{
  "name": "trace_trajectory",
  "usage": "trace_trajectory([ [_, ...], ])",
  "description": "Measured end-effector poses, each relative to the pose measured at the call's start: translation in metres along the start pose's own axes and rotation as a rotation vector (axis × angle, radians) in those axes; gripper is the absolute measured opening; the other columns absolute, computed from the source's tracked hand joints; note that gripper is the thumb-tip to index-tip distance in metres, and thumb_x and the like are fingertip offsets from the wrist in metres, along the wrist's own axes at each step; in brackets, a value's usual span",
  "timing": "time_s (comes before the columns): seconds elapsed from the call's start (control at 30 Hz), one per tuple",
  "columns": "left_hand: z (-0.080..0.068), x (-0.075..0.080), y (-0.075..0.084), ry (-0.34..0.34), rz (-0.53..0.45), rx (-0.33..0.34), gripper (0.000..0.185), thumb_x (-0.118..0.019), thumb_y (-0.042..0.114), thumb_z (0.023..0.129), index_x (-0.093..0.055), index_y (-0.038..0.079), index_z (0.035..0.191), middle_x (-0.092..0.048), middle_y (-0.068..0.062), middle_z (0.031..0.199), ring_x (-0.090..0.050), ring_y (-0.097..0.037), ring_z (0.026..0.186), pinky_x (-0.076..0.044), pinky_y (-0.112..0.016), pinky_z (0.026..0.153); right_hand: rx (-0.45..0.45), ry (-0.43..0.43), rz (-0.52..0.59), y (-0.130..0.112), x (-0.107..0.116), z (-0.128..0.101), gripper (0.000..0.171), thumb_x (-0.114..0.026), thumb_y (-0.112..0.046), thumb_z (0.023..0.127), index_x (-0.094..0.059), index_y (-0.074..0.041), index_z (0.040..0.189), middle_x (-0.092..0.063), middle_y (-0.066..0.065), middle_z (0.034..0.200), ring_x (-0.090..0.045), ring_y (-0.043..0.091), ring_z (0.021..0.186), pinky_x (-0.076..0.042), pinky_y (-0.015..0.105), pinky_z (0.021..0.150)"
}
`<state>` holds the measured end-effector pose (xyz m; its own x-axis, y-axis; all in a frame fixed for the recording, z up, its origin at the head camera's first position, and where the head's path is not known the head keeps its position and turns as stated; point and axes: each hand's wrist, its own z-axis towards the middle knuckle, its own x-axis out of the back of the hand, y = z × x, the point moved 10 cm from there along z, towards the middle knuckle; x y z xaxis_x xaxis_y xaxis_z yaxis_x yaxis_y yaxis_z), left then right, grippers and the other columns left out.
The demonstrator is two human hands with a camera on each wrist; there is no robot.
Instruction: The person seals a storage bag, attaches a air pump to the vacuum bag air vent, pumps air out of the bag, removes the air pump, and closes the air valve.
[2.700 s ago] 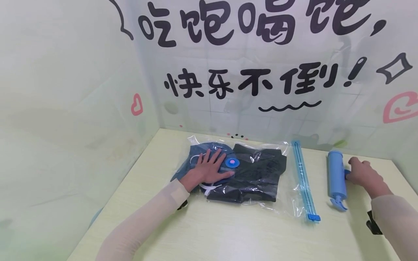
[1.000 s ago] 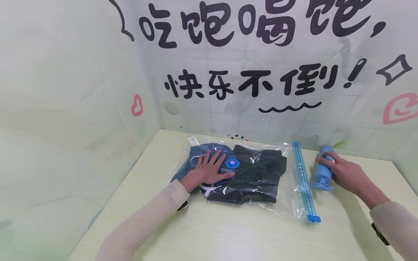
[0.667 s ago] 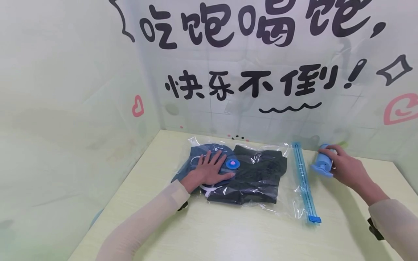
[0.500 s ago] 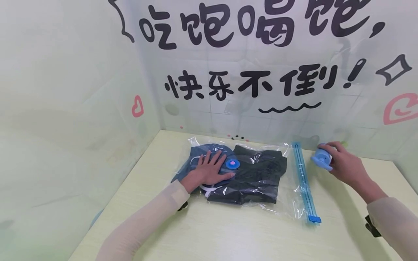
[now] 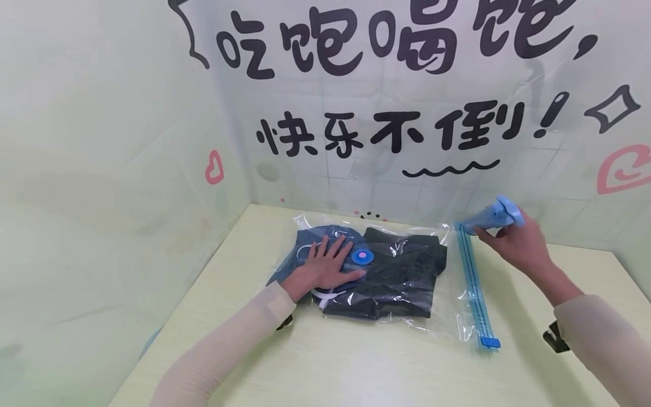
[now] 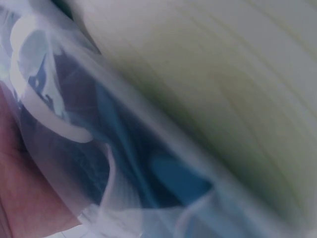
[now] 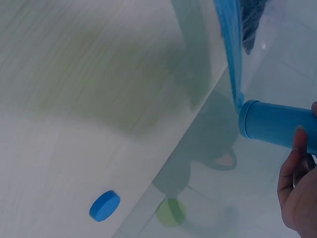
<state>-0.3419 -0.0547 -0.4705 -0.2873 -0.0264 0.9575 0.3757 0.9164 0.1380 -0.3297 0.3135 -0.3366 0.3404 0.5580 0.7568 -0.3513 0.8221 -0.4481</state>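
My left hand (image 5: 328, 268) rests with spread fingers on a clear plastic storage bag (image 5: 455, 308). Dark blue cloth (image 5: 330, 230) with white cord and black cloth (image 5: 402, 282) lie inside it. Beside the fingers is the bag's round blue valve (image 5: 363, 256) with a pink centre. A blue hand pump (image 5: 487, 219) is gripped in my right hand (image 5: 526, 246), raised and tilted, its T-handle toward the upper right. Its round end overlaps the top of the bag's blue zip strip (image 5: 474, 282) in the head view. The left wrist view has cord and cloth through the plastic (image 6: 124, 129).
A small blue disc (image 7: 105, 206) lies on the table near its back edge in the right wrist view. A blue slider (image 5: 490, 342) sits at the zip's front end. Printed sheeting (image 5: 325, 175) stands behind the pale table (image 5: 356, 362) and along its left side.
My right hand has taken up the pump from the table, lifted it and carried it left toward the bag, swinging its handle upward. My left hand has stayed in place.
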Motion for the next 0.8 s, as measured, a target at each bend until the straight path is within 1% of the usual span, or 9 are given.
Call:
trace_trajectory([
  [0.1, 0.0, 0.0, 0.0, -0.001, -0.001, -0.001, 0.095, -0.031, 0.082, 0.093, -0.009, 0.024, 0.166, 0.001, -0.002, 0.17, 0.007, -0.037, 0.152, -0.002, -0.059, 0.117, -0.024, 0.01, 0.038, -0.011, -0.004, 0.005, 0.05, -0.083, -0.018, 0.085, -0.053, 0.008, 0.115, -0.066, 0.034, 0.096, -0.065, 0.036, 0.065, -0.049, 0.038, 0.052],
  [0.17, 0.0, 0.0, 0.0, 0.0, -0.001, -0.003, 0.095, -0.031, 0.082, 0.093, -0.009, 0.024, 0.166, 0.001, -0.002, 0.17, 0.007, -0.037, 0.152, -0.001, -0.059, 0.117, -0.038, 0.014, 0.071, -0.018, -0.006, 0.008, 0.049, -0.082, -0.019, 0.087, -0.055, 0.01, 0.115, -0.067, 0.034, 0.094, -0.064, 0.034, 0.065, -0.049, 0.035, 0.053],
  [0.33, 0.0, 0.001, 0.0, 0.008, 0.005, -0.007, 0.095, -0.031, 0.082, 0.093, -0.01, 0.024, 0.166, 0.0, -0.003, 0.17, 0.006, -0.038, 0.152, -0.002, -0.059, 0.117, -0.064, 0.021, 0.183, -0.033, -0.011, 0.013, 0.049, -0.081, -0.02, 0.09, -0.056, 0.013, 0.117, -0.068, 0.031, 0.094, -0.061, 0.024, 0.063, -0.048, 0.022, 0.054],
  [0.5, -0.001, 0.002, 0.001, 0.011, 0.005, -0.009, 0.095, -0.032, 0.081, 0.094, -0.01, 0.023, 0.166, 0.0, -0.003, 0.17, 0.006, -0.038, 0.152, -0.002, -0.06, 0.117, -0.098, 0.003, 0.264, -0.043, -0.017, 0.015, 0.052, -0.079, -0.021, 0.092, -0.053, 0.012, 0.123, -0.065, 0.03, 0.097, -0.058, 0.017, 0.062, -0.047, 0.02, 0.056],
  [0.67, -0.001, 0.002, 0.002, 0.007, -0.001, -0.009, 0.095, -0.033, 0.08, 0.094, -0.01, 0.023, 0.166, 0.0, -0.003, 0.17, 0.006, -0.039, 0.152, -0.001, -0.06, 0.117, -0.129, -0.016, 0.33, -0.049, -0.024, 0.015, 0.058, -0.077, -0.023, 0.093, -0.049, 0.011, 0.131, -0.063, 0.029, 0.106, -0.058, 0.018, 0.066, -0.047, 0.019, 0.06],
  [0.8, -0.001, 0.001, 0.002, 0.004, -0.001, -0.006, 0.095, -0.033, 0.081, 0.094, -0.01, 0.023, 0.166, 0.001, -0.003, 0.17, 0.007, -0.038, 0.152, -0.001, -0.06, 0.117, -0.13, -0.038, 0.339, -0.056, -0.028, 0.016, 0.065, -0.075, -0.026, 0.095, -0.043, 0.011, 0.138, -0.062, 0.031, 0.115, -0.061, 0.019, 0.069, -0.048, 0.017, 0.062],
])
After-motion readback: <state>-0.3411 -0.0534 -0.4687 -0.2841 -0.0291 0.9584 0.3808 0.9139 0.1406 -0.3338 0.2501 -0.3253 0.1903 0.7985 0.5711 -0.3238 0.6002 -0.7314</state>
